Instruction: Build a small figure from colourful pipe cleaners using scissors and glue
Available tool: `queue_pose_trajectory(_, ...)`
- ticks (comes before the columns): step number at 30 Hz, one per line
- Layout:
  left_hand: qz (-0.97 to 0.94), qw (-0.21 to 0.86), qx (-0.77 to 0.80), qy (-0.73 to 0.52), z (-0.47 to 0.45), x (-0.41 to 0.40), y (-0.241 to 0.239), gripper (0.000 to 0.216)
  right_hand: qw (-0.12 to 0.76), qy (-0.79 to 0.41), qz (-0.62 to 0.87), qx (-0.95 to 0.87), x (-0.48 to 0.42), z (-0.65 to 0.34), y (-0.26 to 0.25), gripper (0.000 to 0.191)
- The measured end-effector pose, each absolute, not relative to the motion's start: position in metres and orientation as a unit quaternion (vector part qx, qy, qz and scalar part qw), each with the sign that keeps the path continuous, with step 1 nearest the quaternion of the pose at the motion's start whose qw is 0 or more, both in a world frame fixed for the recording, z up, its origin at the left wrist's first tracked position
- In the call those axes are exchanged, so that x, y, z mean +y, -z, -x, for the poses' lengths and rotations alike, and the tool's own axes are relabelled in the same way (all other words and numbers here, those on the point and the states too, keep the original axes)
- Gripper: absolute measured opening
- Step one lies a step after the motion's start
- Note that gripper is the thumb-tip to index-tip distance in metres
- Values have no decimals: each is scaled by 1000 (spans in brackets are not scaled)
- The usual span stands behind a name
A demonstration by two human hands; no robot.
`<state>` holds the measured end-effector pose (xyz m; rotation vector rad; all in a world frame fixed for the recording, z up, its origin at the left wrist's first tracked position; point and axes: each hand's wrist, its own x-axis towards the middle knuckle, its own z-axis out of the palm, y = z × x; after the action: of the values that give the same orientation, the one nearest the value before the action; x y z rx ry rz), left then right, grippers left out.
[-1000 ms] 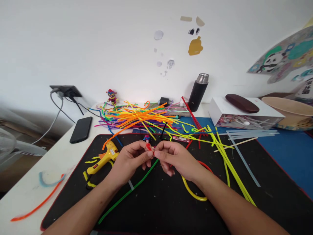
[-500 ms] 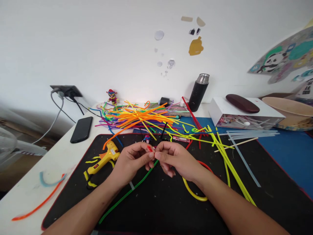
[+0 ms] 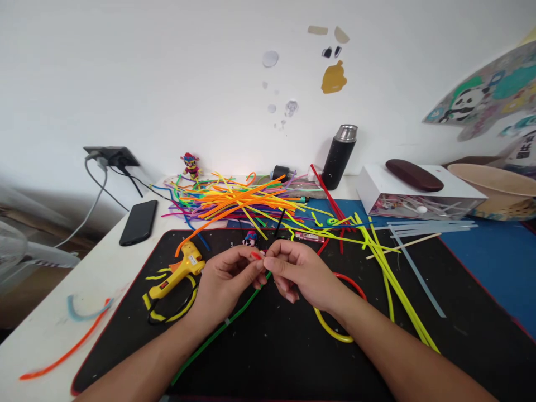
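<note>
My left hand [image 3: 228, 279] and my right hand [image 3: 295, 271] meet tip to tip above the black mat [image 3: 268, 363]. A short red piece of pipe cleaner [image 3: 256, 255] shows between my left thumb and index finger. Its right end runs to the pinched tips of my right thumb and index finger, and the rest of it is hidden. Under my hands a long green pipe cleaner [image 3: 220, 330] slants across the mat. Just behind my fingers is a small blue and pink figure [image 3: 250, 238], partly covered.
Left of my hands lies a yellow glue gun [image 3: 173, 276]. A heap of coloured pipe cleaners [image 3: 238, 201] spans the back. To the right are a yellow loop [image 3: 330, 330], yellow-green pipe cleaners [image 3: 397, 290] and translucent glue sticks [image 3: 419, 279]. A black flask [image 3: 337, 159] stands by the wall.
The red piece now lies flatter between my fingertips. My left hand has shifted slightly left and down; my right hand stays nearly in place. The view has moved a little.
</note>
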<state>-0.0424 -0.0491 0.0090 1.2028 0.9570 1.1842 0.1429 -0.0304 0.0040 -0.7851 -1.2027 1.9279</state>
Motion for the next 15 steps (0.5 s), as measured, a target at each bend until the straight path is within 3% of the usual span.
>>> queue_pose_trajectory(15,-451,603,389,-531,44,-43,-2,24,373,-718,320,-493,-29,-145,-8,40)
